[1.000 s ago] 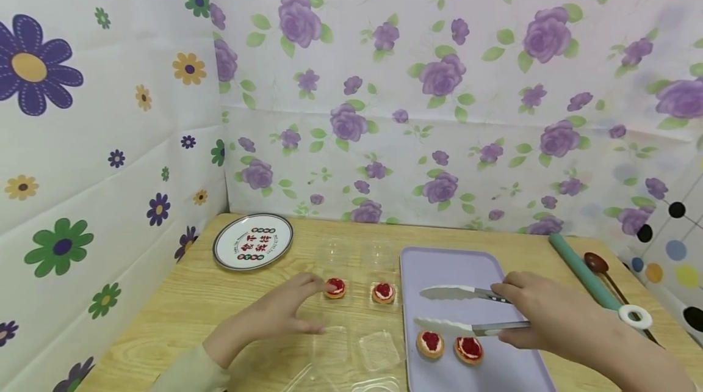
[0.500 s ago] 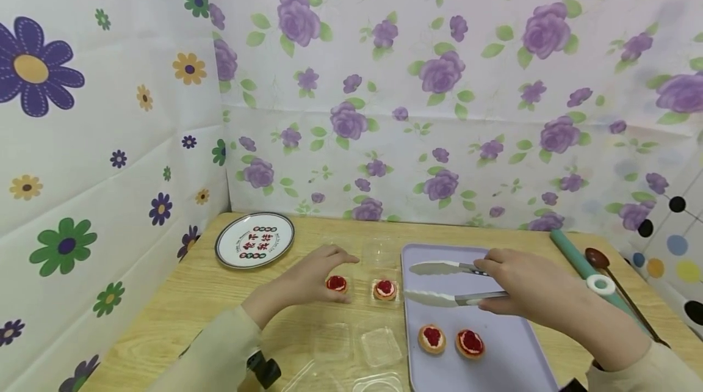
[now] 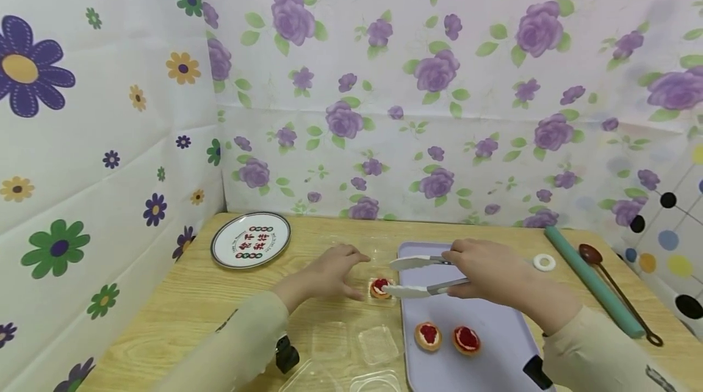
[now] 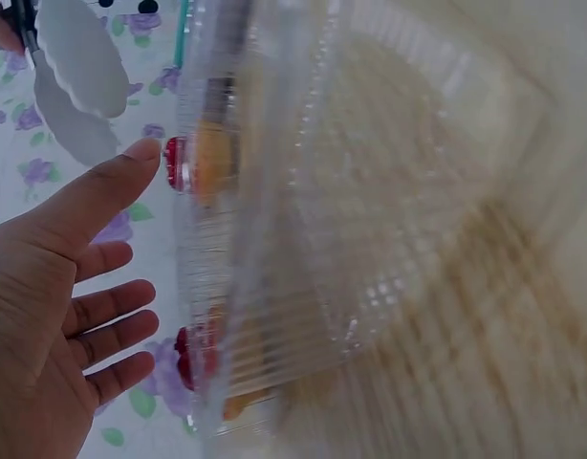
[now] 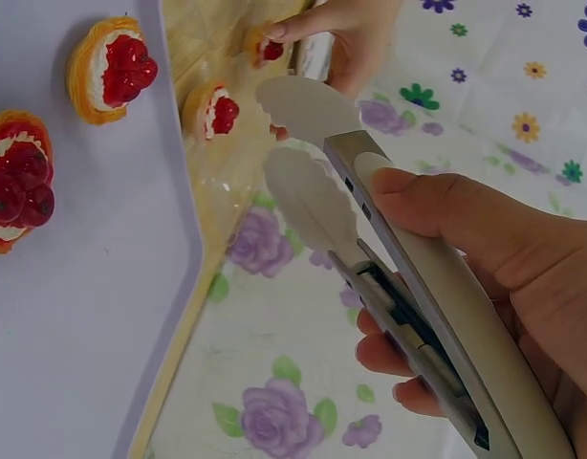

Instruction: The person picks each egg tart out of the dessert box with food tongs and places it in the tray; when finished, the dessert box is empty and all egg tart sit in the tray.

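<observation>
My left hand (image 3: pixel 332 273) hovers with fingers spread beside the clear plastic container (image 4: pixel 370 172), its thumb close to one of two berry tarts inside in the left wrist view. The near tart (image 3: pixel 380 288) sits in its compartment just right of that hand; the other tart (image 5: pixel 265 46) is hidden behind the hand in the head view. My right hand (image 3: pixel 489 270) grips metal tongs (image 3: pixel 409 291), whose pale scalloped tips are spread apart and hold nothing. The lower tip overlaps the near tart in the head view. Two more tarts (image 3: pixel 428 336) lie on the lilac tray (image 3: pixel 489 367).
More clear plastic containers (image 3: pixel 378 345) lie in front. A round plate (image 3: pixel 251 240) with red lettering stands at the back left. On the right are a green rolling pin (image 3: pixel 593 282), a brown spoon (image 3: pixel 590 253) and a white ring (image 3: pixel 544 262). Flowered cloth walls the table's back and left.
My left hand has moved right and away from me, now covering the left tart in the head view. The right hand has carried the spread tongs leftward, toward the container.
</observation>
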A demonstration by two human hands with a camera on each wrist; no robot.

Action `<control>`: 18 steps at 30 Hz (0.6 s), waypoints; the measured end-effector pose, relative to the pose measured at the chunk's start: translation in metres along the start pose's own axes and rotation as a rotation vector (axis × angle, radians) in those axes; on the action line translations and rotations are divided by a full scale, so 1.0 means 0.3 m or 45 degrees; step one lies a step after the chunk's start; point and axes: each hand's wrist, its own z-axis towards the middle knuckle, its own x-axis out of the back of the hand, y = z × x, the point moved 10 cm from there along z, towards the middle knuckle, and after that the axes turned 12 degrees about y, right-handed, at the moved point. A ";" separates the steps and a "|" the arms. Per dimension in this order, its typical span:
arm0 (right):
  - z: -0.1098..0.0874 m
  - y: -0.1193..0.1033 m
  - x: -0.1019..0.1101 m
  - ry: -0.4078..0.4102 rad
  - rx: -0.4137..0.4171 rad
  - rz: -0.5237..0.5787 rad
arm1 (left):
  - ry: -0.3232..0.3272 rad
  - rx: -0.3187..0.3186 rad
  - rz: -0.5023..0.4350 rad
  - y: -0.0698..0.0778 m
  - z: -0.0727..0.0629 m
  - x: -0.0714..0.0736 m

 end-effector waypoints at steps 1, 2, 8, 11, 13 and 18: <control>0.007 0.000 -0.006 -0.005 0.001 -0.003 | -0.015 0.012 0.008 -0.001 0.004 -0.010; 0.013 0.000 -0.011 -0.010 0.002 -0.005 | -0.028 0.019 0.016 0.000 0.008 -0.020; 0.050 0.000 -0.042 -0.056 -0.026 0.022 | -0.064 0.038 0.046 -0.008 0.017 -0.069; 0.063 -0.002 -0.053 -0.082 -0.043 0.041 | -0.057 0.045 0.045 -0.019 0.018 -0.086; 0.071 -0.007 -0.058 -0.102 -0.049 0.057 | -0.047 0.055 0.028 -0.028 0.019 -0.091; 0.095 -0.014 -0.067 -0.170 -0.087 0.095 | -0.031 0.066 -0.009 -0.041 0.024 -0.092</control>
